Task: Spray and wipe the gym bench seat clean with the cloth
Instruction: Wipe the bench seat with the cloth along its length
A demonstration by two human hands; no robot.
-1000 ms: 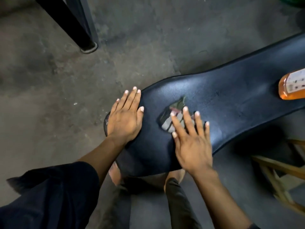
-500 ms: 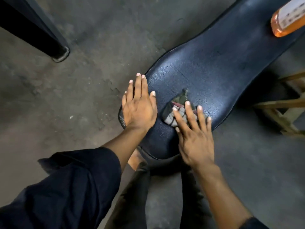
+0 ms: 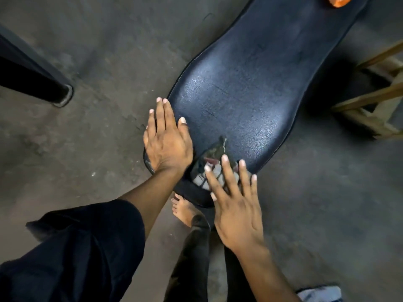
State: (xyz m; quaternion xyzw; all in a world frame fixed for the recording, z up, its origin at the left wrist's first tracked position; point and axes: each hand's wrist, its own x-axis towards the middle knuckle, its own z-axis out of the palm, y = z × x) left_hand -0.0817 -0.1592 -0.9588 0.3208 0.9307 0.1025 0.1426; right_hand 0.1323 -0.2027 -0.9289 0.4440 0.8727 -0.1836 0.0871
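Head view: long black padded leather-look gym bench seat (image 3: 246, 88) runs from lower centre up to top right, w/ a dull sheen and faint scuff lines on its skin. Left hand (image 3: 166, 141) lies flat, fingers spread, on the seat's near-left edge, holding nothing. Right hand (image 3: 236, 210) is flat too, fingers stretched out, pressing down on a small crumpled dark patterned cloth (image 3: 212, 164) at the seat's near end, just beside the left hand; fingers not curled round it. Orange plastic bottle (image 3: 337, 1) lies on the seat's far end, cut off by the frame edge, well apart from the hands. Floor is rough grey stained concrete (image 3: 104, 51). Black metal post (image 3: 32, 79) stands at left, light wooden frame (image 3: 375, 101) at right. Bare foot (image 3: 185, 211) below the seat.
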